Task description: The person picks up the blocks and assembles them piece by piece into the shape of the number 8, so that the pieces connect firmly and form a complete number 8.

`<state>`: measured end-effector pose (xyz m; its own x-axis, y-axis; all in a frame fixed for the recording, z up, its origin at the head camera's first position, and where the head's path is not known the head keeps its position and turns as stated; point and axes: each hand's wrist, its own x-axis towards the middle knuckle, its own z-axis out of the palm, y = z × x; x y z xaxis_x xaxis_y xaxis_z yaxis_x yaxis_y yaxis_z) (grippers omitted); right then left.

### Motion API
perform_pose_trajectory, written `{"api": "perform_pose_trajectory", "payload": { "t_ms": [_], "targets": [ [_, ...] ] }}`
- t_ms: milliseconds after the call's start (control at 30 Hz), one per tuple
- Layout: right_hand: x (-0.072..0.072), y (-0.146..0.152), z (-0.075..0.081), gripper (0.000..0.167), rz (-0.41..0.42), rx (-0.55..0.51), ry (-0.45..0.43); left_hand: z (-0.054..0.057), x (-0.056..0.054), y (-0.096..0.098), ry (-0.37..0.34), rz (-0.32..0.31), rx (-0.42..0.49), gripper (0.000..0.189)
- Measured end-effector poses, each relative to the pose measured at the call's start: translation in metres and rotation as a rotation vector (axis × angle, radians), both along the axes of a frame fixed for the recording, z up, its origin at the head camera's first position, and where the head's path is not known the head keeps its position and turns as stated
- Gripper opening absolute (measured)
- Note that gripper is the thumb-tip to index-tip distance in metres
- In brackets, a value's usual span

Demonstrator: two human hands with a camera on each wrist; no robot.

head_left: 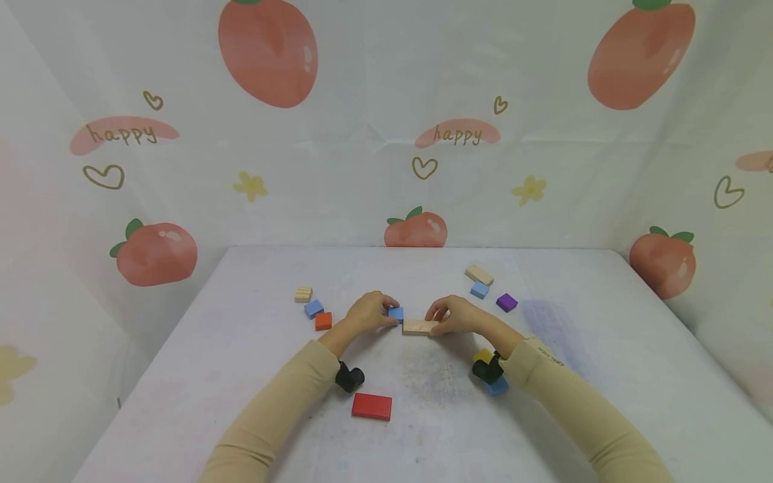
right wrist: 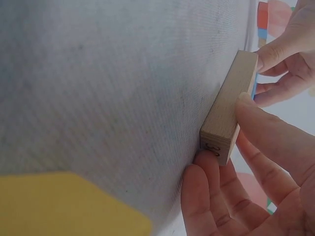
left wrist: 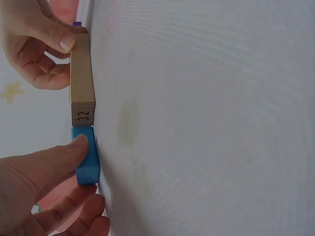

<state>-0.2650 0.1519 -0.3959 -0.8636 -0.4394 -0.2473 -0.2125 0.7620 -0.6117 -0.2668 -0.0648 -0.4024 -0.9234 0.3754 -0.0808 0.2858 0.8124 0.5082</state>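
Note:
Near the middle of the table my left hand [head_left: 370, 311] pinches a small blue block [head_left: 396, 314] between thumb and fingers. Just right of it lies a long plain wooden block [head_left: 417, 327], held at its right end by my right hand [head_left: 454, 315]. In the left wrist view the blue block [left wrist: 86, 162] stands end to end with the wooden block [left wrist: 82, 78], whose near end bears the number 32. From the right wrist, the thumb presses the wooden block's [right wrist: 226, 103] side and the fingers curl at its end; the blue block is mostly hidden there.
A red rectangular block [head_left: 372, 406] lies toward the front. Left are a ridged wooden block [head_left: 303, 294], a blue block [head_left: 314, 309] and an orange-red block [head_left: 323, 320]. Back right hold a wooden block [head_left: 480, 274], a blue block [head_left: 480, 290] and a purple block [head_left: 506, 302]. A yellow block [head_left: 482, 355] sits under the right wrist.

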Motion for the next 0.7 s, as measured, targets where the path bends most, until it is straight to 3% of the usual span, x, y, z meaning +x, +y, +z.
{"api": "perform_pose_trajectory", "payload": {
  "t_ms": [700],
  "targets": [
    [0.0,0.0005,-0.0004,0.021,0.003,-0.015,-0.013,-0.0024,-0.0005,-0.0002,-0.018,-0.003,0.02,0.035]
  ]
}}
